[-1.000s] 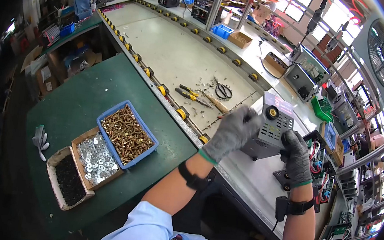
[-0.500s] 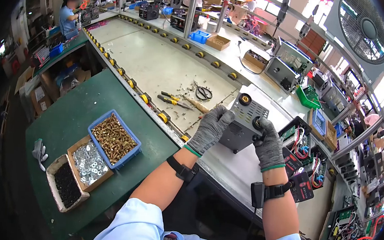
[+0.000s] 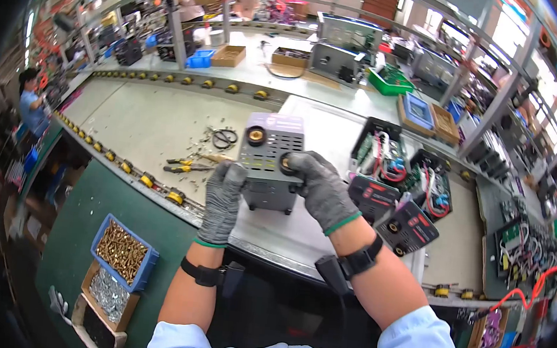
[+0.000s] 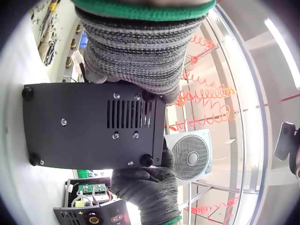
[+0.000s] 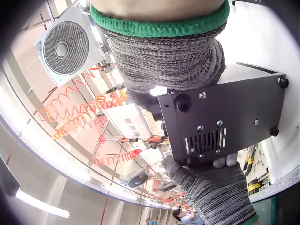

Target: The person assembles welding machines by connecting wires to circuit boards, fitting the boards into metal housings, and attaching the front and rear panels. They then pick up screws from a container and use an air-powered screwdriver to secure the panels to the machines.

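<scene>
Light-blue sleeves (image 3: 403,334) were nearest, with a blue bin (image 3: 145,270) of brass-coloured screws (image 3: 121,246) to the left on a green tabletop (image 3: 76,216).

Beyond the sleeves, both gloved hands held what looked like a compact welding machine (image 3: 269,163) over a white board (image 3: 279,244), its socket panel turned up and its underside towards the person. I could not tell whether its far end touched the board. The left hand (image 3: 222,199) pinched the left side, fingers curled at its edge; the right hand (image 3: 327,188) gripped the right side beside a round socket (image 3: 287,164), its fingers bunched and partly hidden.

The case looked stiff and probably fairly weighty, its smooth finish likely a little slippery under knit gloves. The bare sides seemed the soundest hold; the sockets and label looked easier to mar, and the rubber feet (image 4: 28,93) too small to grip.

To the right sat opened units (image 3: 383,153) with wires exposed, surely more fragile. Pliers (image 3: 188,167) and scissors (image 3: 224,139) lay left of the machine. Farther off stood a green tray (image 3: 392,89) and, far left, another person (image 3: 32,109).
</scene>
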Tool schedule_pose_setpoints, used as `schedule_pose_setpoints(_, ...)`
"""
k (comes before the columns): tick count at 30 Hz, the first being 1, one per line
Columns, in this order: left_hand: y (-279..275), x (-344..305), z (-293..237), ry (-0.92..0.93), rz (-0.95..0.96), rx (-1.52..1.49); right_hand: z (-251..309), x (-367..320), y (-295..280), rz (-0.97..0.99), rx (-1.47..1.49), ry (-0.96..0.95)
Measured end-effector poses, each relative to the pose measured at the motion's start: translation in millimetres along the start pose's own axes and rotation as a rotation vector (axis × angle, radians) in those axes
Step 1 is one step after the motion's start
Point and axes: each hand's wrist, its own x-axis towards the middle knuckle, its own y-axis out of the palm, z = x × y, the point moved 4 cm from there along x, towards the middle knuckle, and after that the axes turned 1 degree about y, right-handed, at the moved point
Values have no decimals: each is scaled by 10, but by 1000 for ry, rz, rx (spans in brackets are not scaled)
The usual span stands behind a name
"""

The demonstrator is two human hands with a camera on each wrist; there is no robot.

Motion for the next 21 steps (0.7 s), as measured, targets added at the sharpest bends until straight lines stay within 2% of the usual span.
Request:
schedule_pose_setpoints(2,-26,49,-8,2,52,80,85,-32,49,-48,-52,-28)
schedule_pose_setpoints(3,50,50,-45,59,63,44,72,13,10,-110,-157,-33)
schedule_pose_setpoints(6,9,68,15,24,-34,134,98,-71,14,-83,-176,-56)
schedule_pose_setpoints(8,8,-12,-43,21,-48,202,8,-173,-100,-146,-233,-238)
schedule_pose_setpoints(9,-60,28,8,-2,-36,227,-54,-290,-188,-161,-357,-265)
schedule_pose_setpoints(10,-91,-12,-2,0,-26,228,10,-393,-201,-175,-349,-260)
schedule_pose_setpoints(11,-118,-49,-16,11,-70,200,-117,-577,-292,-175,-450,-331)
schedule_pose_setpoints(13,-188,-176,-67,96,-183,160,-2,-1409,-404,-85,-556,-275)
schedule_pose_setpoints(14,-380,-245,-78,84,-117,211,5,-1784,-573,-36,-534,-216)
schedule_pose_setpoints(15,-274,-503,-266,67,-201,315,33,-2121,-797,7,-510,-162)
schedule_pose_setpoints(16,-326,-633,-65,31,-81,214,114,-2403,-1083,-52,-620,-198)
schedule_pose_setpoints(17,-336,-724,111,-10,32,112,208,-2616,-1426,-161,-708,-337)
schedule_pose_setpoints(18,235,-1073,-150,-84,169,298,324,-2766,-1757,-282,-530,-183)
schedule_pose_setpoints(19,557,-1267,-146,63,395,602,419,-2840,-2130,-389,-407,-206)
schedule_pose_setpoints(20,953,-1460,-154,-25,451,569,475,-2824,-2493,-479,-443,-280)
schedule_pose_setpoints(21,1213,-1517,74,-39,568,523,517,-2758,-2780,-544,-373,-227)
